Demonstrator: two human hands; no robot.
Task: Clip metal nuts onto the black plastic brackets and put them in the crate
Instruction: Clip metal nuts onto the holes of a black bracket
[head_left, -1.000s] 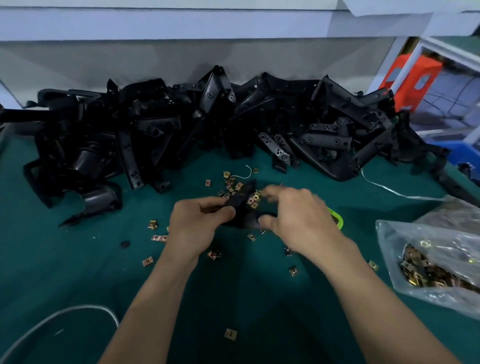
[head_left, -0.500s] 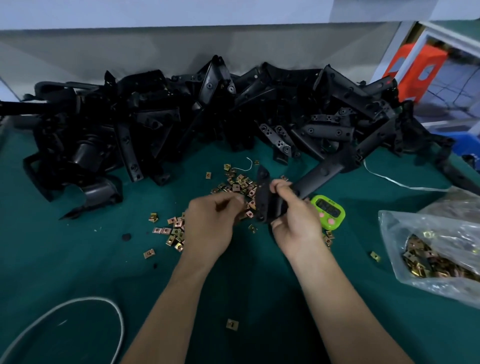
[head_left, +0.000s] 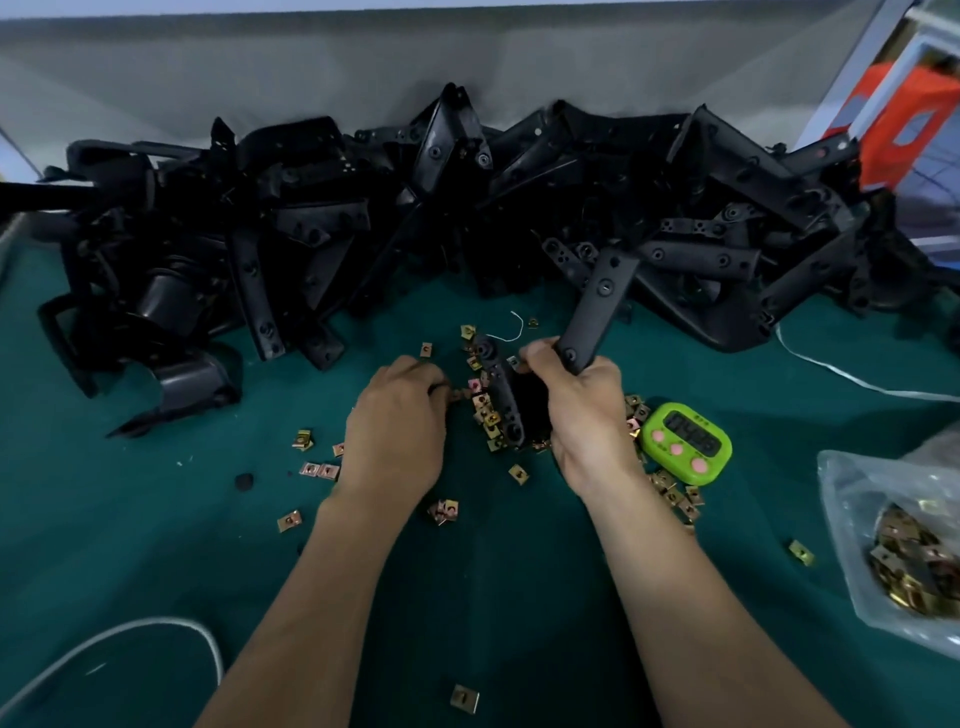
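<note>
My right hand (head_left: 587, 410) grips a black plastic bracket (head_left: 597, 306) at its bend; one arm points up and away, the other arm (head_left: 501, 395) runs toward me beside the hand. My left hand (head_left: 400, 415) pinches a small metal nut (head_left: 457, 395) at its fingertips, just left of the bracket's lower arm. Several loose brass-coloured nuts (head_left: 488, 421) lie on the green table between and around both hands. A large pile of black brackets (head_left: 363, 223) fills the back of the table. No crate is in view.
A green timer (head_left: 685, 447) sits right of my right hand. A clear bag of nuts (head_left: 904, 551) lies at the right edge. A white cable (head_left: 130, 631) curves at the lower left. An orange object (head_left: 914, 114) stands at the upper right.
The right hand has swung the bracket so its long arm now points up instead of out to the right. The left hand has stayed by the nuts and holds one at its fingertips.
</note>
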